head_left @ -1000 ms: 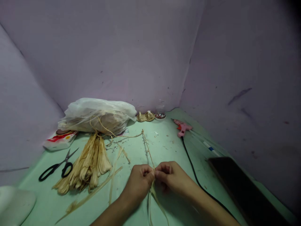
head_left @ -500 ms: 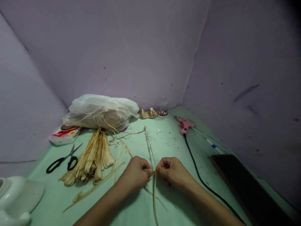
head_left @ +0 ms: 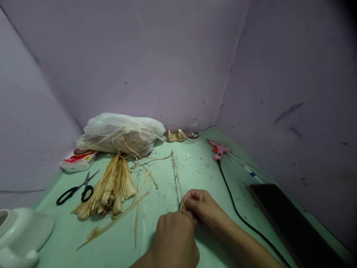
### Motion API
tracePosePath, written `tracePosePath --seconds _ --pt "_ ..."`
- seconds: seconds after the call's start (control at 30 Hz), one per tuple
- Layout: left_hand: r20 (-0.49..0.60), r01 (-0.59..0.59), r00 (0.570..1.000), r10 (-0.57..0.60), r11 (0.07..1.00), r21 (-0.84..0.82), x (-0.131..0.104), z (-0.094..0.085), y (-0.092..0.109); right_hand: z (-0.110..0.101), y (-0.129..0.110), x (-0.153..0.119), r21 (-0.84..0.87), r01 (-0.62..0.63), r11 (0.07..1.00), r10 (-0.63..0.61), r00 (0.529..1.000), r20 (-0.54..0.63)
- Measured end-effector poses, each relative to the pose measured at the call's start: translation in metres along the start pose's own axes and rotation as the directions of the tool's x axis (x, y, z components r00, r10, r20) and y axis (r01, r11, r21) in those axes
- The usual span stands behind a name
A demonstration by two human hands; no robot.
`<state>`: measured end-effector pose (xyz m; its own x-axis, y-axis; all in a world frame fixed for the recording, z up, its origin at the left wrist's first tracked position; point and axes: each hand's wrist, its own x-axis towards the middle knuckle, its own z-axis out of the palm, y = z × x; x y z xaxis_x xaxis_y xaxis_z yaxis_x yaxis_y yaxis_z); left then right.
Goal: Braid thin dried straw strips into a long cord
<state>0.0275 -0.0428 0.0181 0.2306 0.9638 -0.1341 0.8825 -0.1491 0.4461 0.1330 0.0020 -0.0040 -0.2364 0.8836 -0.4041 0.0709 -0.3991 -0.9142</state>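
Observation:
A thin twisted cord of dry plant fibre [head_left: 178,180] runs down the table from a small tie point at the back. My right hand [head_left: 203,207] pinches its near end between thumb and fingers. Just below and left, my left hand [head_left: 176,235] is closed in a fist with its back towards me, over the strands at the cord's end. Its fingertips and the loose strand ends are hidden. Left of the cord lie loose fibre strips [head_left: 136,219] and a tied bundle of dried, flat fibre [head_left: 113,186]. Black-handled scissors [head_left: 78,188] lie open against the bundle.
A filled plastic bag [head_left: 122,132] rests against the wall, with a red-and-white packet [head_left: 79,162] beside it. Small woven pieces [head_left: 175,136] and a cup of beads [head_left: 193,135] stand behind. A pink glue gun [head_left: 219,149], its black cord and a dark flat device [head_left: 281,212] lie right.
My left hand has moved down and towards me, turning its back up, and now covers the strand ends that hung below. My right hand stays at the cord, slightly lower.

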Motion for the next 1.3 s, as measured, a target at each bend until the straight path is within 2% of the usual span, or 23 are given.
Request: tracePosePath --seconds 0.13,0.17,0.23,0.27,0.3,0.33,0.4,0.43,0.5,0.57,0.63,0.73,0.83,1.03,1.3 --pt "0.137 0.008 0.991 0.007 0.994 -0.108 0.002 -0.019 -0.003 -0.004 -0.001 -0.001 -0.038 0.018 0.999 -0.017 1.0 0.002" --pt "0.123 0.043 0.992 -0.024 0.987 -0.157 0.007 -0.026 -0.007 -0.005 -0.002 -0.001 -0.046 0.019 0.999 -0.018 1.0 0.008" --pt "-0.013 0.068 0.997 -0.075 0.95 -0.305 0.019 -0.035 -0.016 -0.006 -0.002 -0.001 -0.053 0.011 0.999 -0.009 1.0 0.027" --pt "0.014 0.124 0.991 -0.131 0.896 -0.426 0.026 -0.037 -0.02 -0.006 -0.001 -0.001 -0.056 0.007 0.998 -0.006 0.999 0.034" --pt "0.102 0.242 0.97 -0.223 0.801 -0.547 0.032 -0.036 -0.023 -0.006 0.0 0.0 -0.058 0.008 0.998 -0.006 0.999 0.038" --pt "0.223 0.345 0.938 -0.265 0.678 -0.649 0.037 -0.033 -0.026 -0.006 0.001 0.001 -0.058 0.017 0.998 -0.014 0.999 0.043" --pt "0.401 0.455 0.89 -0.214 0.434 -0.777 0.044 -0.024 -0.029 -0.005 0.004 0.003 -0.054 0.035 0.998 -0.032 0.998 0.055" --pt "0.457 0.482 0.876 -0.154 0.345 -0.806 0.046 -0.019 -0.03 -0.005 0.005 0.004 -0.055 0.039 0.998 -0.036 0.998 0.055" --pt "0.502 0.495 0.864 -0.044 0.254 -0.831 0.047 -0.012 -0.032 -0.006 0.007 0.007 -0.072 0.042 0.997 -0.038 0.998 0.057" --pt "0.512 0.495 0.859 0.004 0.243 -0.834 0.047 -0.01 -0.033 -0.007 0.006 0.008 -0.1 0.05 0.994 -0.044 0.997 0.063" --pt "0.508 0.493 0.861 -0.011 0.263 -0.83 0.047 -0.011 -0.035 -0.008 0.006 0.008 -0.129 0.071 0.989 -0.062 0.995 0.077" --pt "0.487 0.479 0.871 -0.061 0.325 -0.816 0.048 -0.014 -0.035 -0.01 0.007 0.008 -0.166 0.137 0.976 -0.123 0.988 0.094" --pt "0.456 0.442 0.888 -0.062 0.39 -0.808 0.049 -0.014 -0.035 -0.013 0.009 0.008 -0.212 0.199 0.957 -0.179 0.978 0.111" --pt "0.43 0.407 0.901 -0.067 0.476 -0.78 0.05 -0.013 -0.036 -0.014 0.008 0.007 -0.278 0.216 0.936 -0.19 0.975 0.118" --pt "0.437 0.443 0.889 -0.138 0.503 -0.742 0.051 -0.01 -0.035 -0.015 0.01 0.007 -0.425 0.323 0.846 -0.302 0.946 0.117"
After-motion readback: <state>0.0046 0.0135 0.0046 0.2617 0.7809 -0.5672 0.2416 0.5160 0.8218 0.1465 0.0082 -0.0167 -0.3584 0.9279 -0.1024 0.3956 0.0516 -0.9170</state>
